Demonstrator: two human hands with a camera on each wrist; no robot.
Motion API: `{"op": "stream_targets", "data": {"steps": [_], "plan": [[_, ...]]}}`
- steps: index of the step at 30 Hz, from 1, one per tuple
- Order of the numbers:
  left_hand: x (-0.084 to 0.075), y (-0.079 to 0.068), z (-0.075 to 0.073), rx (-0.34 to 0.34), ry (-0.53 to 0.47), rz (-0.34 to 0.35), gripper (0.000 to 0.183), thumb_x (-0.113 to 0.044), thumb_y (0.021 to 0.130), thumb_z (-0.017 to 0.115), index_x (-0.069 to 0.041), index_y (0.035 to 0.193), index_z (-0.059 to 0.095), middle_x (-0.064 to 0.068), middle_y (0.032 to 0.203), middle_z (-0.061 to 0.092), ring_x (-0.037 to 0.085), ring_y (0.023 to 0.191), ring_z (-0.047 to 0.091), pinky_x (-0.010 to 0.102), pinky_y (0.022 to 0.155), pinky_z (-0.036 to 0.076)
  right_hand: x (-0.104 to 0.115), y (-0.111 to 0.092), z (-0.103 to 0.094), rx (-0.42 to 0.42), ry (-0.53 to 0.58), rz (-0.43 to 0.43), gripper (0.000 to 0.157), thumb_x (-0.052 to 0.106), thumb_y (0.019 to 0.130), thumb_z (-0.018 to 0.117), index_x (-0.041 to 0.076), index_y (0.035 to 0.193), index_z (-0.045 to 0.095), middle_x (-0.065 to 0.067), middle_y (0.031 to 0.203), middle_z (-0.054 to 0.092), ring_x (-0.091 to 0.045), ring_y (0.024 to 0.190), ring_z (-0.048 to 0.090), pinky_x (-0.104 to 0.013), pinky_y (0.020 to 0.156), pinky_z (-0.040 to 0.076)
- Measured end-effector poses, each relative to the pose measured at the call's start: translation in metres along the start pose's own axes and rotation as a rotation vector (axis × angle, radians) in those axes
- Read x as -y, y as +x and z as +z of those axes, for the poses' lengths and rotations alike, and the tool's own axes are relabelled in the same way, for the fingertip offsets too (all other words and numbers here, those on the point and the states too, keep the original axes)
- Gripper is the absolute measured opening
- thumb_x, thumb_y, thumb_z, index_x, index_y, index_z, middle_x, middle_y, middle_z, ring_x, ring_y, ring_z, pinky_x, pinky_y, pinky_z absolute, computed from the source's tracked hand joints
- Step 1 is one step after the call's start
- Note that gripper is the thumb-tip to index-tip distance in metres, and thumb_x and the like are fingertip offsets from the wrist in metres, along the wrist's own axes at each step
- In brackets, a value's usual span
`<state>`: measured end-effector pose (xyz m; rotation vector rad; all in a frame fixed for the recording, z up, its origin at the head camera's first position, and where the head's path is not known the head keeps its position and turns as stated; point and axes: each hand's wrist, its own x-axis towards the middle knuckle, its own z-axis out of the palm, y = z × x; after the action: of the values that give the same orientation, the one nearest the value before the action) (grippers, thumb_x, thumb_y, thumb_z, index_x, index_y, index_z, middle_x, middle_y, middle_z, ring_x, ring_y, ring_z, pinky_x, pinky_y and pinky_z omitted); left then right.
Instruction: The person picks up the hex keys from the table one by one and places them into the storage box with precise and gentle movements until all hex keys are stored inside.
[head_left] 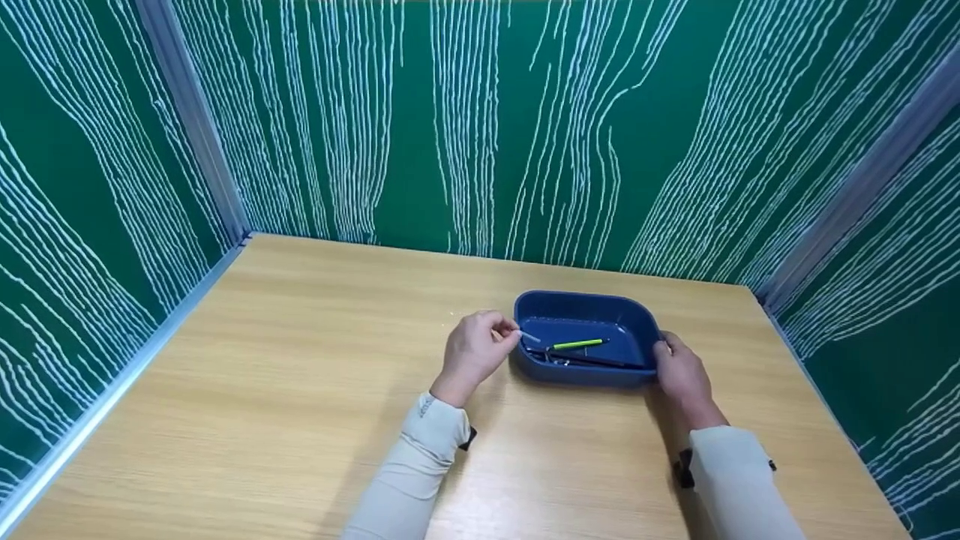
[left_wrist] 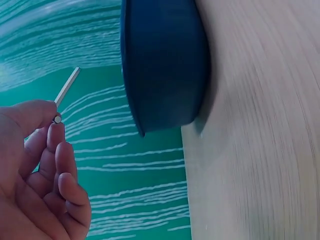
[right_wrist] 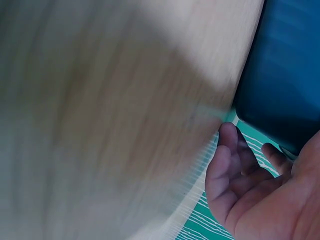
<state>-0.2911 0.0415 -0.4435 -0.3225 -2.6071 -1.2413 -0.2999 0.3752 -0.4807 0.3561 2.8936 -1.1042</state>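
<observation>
My left hand (head_left: pixel 474 349) pinches a small silver hex key (left_wrist: pixel 67 87) between thumb and fingertips, just over the left rim of a dark blue plastic bin (head_left: pixel 585 380). In the left wrist view, the short bent end of the key faces the camera and the other fingers curl loosely. My right hand (head_left: pixel 684 375) grips the bin's right end by the rim, thumb at the edge. Inside the bin lie a yellow-green pen (head_left: pixel 577 344), a long dark stick-like thing (head_left: pixel 600 361) and a small shiny looped thing, too small to make out, at the left.
The bin stands on a light wooden table (head_left: pixel 262 390), towards the back right. Green walls (head_left: pixel 412 112) with white wavy lines close in the back and both sides, with metal posts (head_left: pixel 195 112) at the corners. Tiny pale specks lie left of the bin.
</observation>
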Motion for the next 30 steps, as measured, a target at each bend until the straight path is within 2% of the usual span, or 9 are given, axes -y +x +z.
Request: {"op": "stream_targets", "data": {"steps": [15, 18, 22, 25, 30], "plan": [[-0.013, 0.013, 0.026, 0.089, 0.013, -0.056, 0.004, -0.034, 0.076, 0.064, -0.032, 0.073, 0.061, -0.013, 0.07, 0.055, 0.008, 0.07, 0.05, 0.02, 0.063, 0.043, 0.0, 0.0, 0.001, -0.014, -0.002, -0.009, 0.06, 0.047, 0.091, 0.013, 0.012, 0.139, 0.019, -0.018, 0.142, 0.023, -0.038, 0.129, 0.02, -0.055, 0.101, 0.018], [-0.014, 0.014, 0.03, 0.12, 0.027, -0.056, 0.005, -0.032, 0.076, 0.064, -0.031, 0.073, 0.06, -0.012, 0.069, 0.054, 0.008, 0.07, 0.05, 0.021, 0.062, 0.043, 0.0, 0.0, 0.002, -0.025, 0.009, -0.014, 0.059, 0.046, 0.091, 0.014, 0.012, 0.139, 0.021, -0.018, 0.141, 0.025, -0.038, 0.128, 0.023, -0.055, 0.1, 0.019], [-0.016, 0.016, 0.038, 0.158, 0.076, -0.024, 0.005, -0.03, 0.075, 0.065, -0.029, 0.072, 0.061, -0.013, 0.066, 0.055, 0.007, 0.067, 0.051, 0.02, 0.059, 0.042, -0.002, 0.0, 0.003, -0.082, -0.024, -0.052, 0.053, 0.041, 0.092, 0.017, 0.013, 0.135, 0.03, -0.019, 0.136, 0.034, -0.038, 0.123, 0.033, -0.054, 0.097, 0.025], [-0.018, 0.017, 0.046, 0.188, 0.085, -0.019, 0.005, -0.029, 0.075, 0.065, -0.028, 0.071, 0.062, -0.012, 0.066, 0.055, 0.006, 0.065, 0.051, 0.019, 0.057, 0.042, -0.004, 0.001, 0.003, -0.111, -0.042, -0.062, 0.05, 0.039, 0.092, 0.018, 0.014, 0.133, 0.034, -0.019, 0.134, 0.038, -0.038, 0.121, 0.035, -0.053, 0.096, 0.027], [-0.02, 0.018, 0.058, 0.216, 0.044, -0.057, 0.006, -0.026, 0.075, 0.067, -0.027, 0.071, 0.063, -0.011, 0.065, 0.054, 0.007, 0.064, 0.051, 0.018, 0.056, 0.042, -0.003, 0.002, 0.003, -0.074, -0.003, -0.022, 0.054, 0.043, 0.092, 0.017, 0.015, 0.137, 0.028, -0.018, 0.139, 0.031, -0.038, 0.126, 0.027, -0.054, 0.099, 0.021]]}}
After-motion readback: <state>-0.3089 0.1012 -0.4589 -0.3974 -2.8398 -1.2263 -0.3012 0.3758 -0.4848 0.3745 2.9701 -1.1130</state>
